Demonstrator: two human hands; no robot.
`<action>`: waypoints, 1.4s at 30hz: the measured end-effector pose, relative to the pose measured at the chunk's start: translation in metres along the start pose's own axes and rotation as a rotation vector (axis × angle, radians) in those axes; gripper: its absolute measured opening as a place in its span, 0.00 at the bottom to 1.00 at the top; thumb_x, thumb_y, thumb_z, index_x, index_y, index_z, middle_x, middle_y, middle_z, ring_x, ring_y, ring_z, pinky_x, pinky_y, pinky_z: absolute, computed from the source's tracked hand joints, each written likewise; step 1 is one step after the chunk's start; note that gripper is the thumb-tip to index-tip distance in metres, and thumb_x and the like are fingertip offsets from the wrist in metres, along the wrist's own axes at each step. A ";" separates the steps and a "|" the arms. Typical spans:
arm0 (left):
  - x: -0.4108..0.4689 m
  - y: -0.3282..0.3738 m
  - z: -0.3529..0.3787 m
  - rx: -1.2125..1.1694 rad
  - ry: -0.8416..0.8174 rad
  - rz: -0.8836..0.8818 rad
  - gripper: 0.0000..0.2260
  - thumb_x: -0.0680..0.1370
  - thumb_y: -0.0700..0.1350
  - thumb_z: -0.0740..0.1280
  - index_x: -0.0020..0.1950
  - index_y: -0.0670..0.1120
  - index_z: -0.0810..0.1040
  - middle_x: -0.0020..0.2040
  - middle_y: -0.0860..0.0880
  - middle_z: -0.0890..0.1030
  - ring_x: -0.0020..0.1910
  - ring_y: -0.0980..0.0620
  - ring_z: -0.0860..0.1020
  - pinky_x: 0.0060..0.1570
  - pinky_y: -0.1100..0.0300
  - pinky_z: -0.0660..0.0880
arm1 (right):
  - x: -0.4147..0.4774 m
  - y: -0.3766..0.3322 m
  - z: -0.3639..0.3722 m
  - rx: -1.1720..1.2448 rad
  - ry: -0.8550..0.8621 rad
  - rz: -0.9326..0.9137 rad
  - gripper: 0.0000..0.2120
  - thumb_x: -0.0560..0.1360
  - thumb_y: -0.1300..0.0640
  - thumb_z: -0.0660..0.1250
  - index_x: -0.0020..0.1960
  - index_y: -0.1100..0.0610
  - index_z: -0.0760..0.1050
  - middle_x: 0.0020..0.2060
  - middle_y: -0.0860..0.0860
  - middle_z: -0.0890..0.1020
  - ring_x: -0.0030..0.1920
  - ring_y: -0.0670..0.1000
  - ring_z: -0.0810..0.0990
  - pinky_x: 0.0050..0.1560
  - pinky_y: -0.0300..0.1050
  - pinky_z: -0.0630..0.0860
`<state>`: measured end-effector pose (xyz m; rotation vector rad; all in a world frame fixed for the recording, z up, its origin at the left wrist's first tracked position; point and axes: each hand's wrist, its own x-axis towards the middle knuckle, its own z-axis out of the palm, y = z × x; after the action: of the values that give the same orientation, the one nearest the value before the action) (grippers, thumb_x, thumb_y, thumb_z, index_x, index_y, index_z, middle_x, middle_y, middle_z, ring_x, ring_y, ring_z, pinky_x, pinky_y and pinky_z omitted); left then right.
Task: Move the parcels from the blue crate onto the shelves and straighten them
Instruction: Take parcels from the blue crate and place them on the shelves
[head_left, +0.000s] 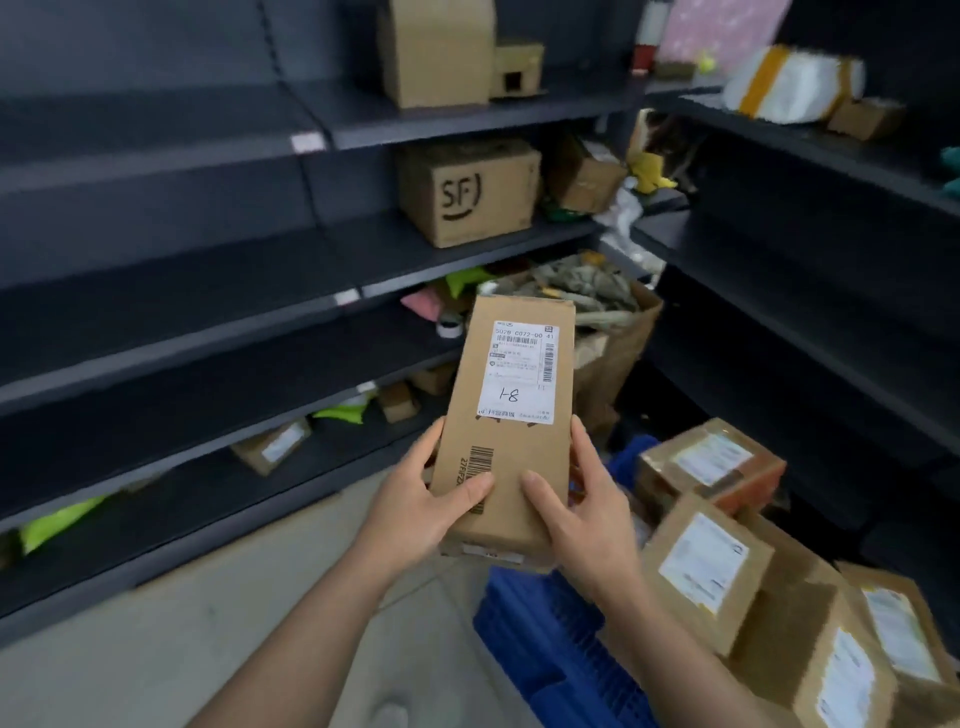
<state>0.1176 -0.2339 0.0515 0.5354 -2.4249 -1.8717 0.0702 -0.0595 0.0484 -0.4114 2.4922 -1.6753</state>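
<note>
Both hands grip a long flat cardboard parcel (506, 415) at its near end, the left hand (421, 499) wrapped round its left edge, the right hand (582, 512) round its right edge. It is held label-up above the floor, just left of the blue crate (550, 634), which holds more labelled parcels (706, 566). Beyond stand dark shelves (208, 291), one carrying an SF box (467, 192).

Brown paper bag (618, 364), pale floor (218, 597)
</note>
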 end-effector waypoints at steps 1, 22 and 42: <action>-0.006 -0.007 -0.018 -0.010 0.040 -0.015 0.31 0.70 0.55 0.74 0.67 0.69 0.63 0.52 0.65 0.79 0.48 0.71 0.77 0.46 0.67 0.75 | 0.001 -0.009 0.017 -0.003 -0.037 -0.012 0.31 0.73 0.46 0.69 0.60 0.19 0.53 0.53 0.21 0.72 0.55 0.30 0.73 0.54 0.35 0.73; -0.176 -0.181 -0.454 -0.181 0.630 -0.221 0.27 0.71 0.55 0.73 0.66 0.65 0.67 0.52 0.63 0.79 0.51 0.64 0.78 0.46 0.65 0.78 | -0.062 -0.181 0.500 -0.025 -0.626 -0.164 0.31 0.72 0.43 0.68 0.69 0.30 0.56 0.59 0.43 0.71 0.55 0.42 0.74 0.55 0.47 0.77; -0.153 -0.422 -0.691 -0.391 0.892 -0.586 0.27 0.70 0.55 0.74 0.66 0.57 0.68 0.54 0.57 0.79 0.54 0.59 0.77 0.47 0.64 0.75 | -0.038 -0.155 0.879 -0.184 -1.158 -0.127 0.18 0.73 0.40 0.65 0.60 0.28 0.64 0.50 0.34 0.79 0.52 0.39 0.78 0.52 0.47 0.79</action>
<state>0.5273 -0.9258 -0.1293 1.7051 -1.3677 -1.6240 0.3426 -0.8870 -0.1493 -1.1573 1.7117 -0.7834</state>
